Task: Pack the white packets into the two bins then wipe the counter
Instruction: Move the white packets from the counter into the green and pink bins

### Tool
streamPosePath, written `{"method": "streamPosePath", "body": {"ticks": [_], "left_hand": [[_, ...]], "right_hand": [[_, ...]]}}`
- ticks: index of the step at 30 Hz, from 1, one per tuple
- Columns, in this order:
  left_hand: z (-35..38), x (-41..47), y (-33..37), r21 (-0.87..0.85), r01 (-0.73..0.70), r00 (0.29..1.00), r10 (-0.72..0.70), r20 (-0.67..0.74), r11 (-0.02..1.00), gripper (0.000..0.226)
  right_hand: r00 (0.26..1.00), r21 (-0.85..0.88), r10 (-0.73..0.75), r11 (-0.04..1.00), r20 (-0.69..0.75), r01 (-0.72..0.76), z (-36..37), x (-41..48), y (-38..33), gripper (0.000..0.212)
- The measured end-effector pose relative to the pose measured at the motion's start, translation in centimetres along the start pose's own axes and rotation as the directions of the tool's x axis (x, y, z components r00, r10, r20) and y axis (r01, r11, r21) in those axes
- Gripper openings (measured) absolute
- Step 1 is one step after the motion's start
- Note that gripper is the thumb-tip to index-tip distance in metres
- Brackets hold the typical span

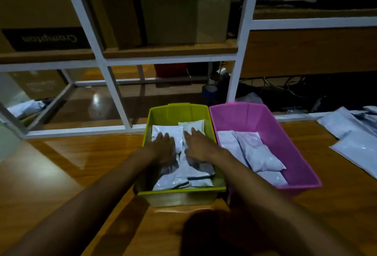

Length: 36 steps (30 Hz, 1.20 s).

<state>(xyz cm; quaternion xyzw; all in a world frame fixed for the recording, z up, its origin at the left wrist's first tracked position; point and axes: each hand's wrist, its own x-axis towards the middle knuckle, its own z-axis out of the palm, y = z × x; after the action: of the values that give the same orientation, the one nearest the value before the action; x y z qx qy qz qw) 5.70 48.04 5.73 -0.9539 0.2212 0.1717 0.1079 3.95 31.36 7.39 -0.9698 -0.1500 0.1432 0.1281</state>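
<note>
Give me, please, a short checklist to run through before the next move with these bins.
1. Hands free: left hand and right hand press flat on the packets in the green bin, gripping nothing: ok.
2. Room in green bin: pile sits below the rim: ok.
3. Room in pink bin: filled only low: ok.
4. All packed: loose packets lie on the counter at right: not ok.
5. Wiping cloth ready: none in view: cannot tell.

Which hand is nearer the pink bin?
Right. The right hand presses packets in the green bin, beside the pink bin; the left hand lies farther away in that green bin.
</note>
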Motion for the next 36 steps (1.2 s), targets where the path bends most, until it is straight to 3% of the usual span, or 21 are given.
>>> {"method": "streamPosePath", "body": {"ticks": [2,4,7,10,15,18,21,23,26,29,36], "left_hand": [[2.1,1.6,-0.2,0.07,0.072,0.988,-0.081,0.135,0.995,0.121],[3.6,2.9,0.2,0.07,0.107,0.968,-0.12,0.222,0.992,0.133],[5.2,5.0,0.2,-0.02,0.167,0.961,-0.158,0.227,0.986,0.139],[5.4,5.6,0.3,0.002,0.192,0.961,-0.189,0.204,0.981,0.143],[3.0,4.3,0.9,-0.023,0.195,0.964,-0.187,0.189,0.981,0.136],[-0.3,2.5,0.9,-0.044,0.135,0.988,-0.131,0.075,0.99,0.088],[-3.5,-0.3,1.5,-0.207,0.126,0.974,-0.16,-0.16,0.97,0.069],[-4.6,-2.4,3.5,-0.341,0.108,0.915,-0.228,-0.332,0.934,0.064],[-5.8,-5.6,9.4,-0.567,-0.039,0.722,-0.369,-0.585,0.823,0.06],[-6.4,-7.5,16.0,-0.683,-0.188,0.617,-0.456,-0.641,0.706,0.058],[-6.1,-9.7,32.6,-0.653,-0.369,0.538,-0.421,-0.73,0.662,0.059]], "right_hand": [[0.978,-0.108,0.033,0.994,0.205,-0.011,1.0,0.6,0.4,0.099],[0.948,-0.2,0.098,0.979,0.304,-0.037,2.7,1.6,0.5,0.109],[0.945,-0.19,0.144,0.978,0.294,-0.089,4.2,3.0,0.4,0.107],[0.952,-0.176,0.164,0.977,0.258,-0.12,4.5,3.2,0.2,0.107],[0.974,-0.162,0.112,0.983,0.199,-0.08,3.2,2.2,0.1,0.105],[0.998,-0.052,0.025,0.998,0.058,-0.022,0.8,0.9,0.0,0.094],[0.99,0.069,-0.053,0.996,-0.133,0.063,-1.8,-2.1,0.7,0.081],[0.96,0.172,-0.055,0.979,-0.275,0.105,-3.2,-5.1,1.8,0.073],[0.881,0.295,0.012,0.944,-0.473,0.146,-4.7,-10.5,4.3,0.066],[0.822,0.341,0.101,0.933,-0.56,0.118,-5.6,-16.4,7.5,0.062],[0.709,0.387,0.262,0.922,-0.655,0.018,-4.7,-30.6,17.0,0.052]]}}
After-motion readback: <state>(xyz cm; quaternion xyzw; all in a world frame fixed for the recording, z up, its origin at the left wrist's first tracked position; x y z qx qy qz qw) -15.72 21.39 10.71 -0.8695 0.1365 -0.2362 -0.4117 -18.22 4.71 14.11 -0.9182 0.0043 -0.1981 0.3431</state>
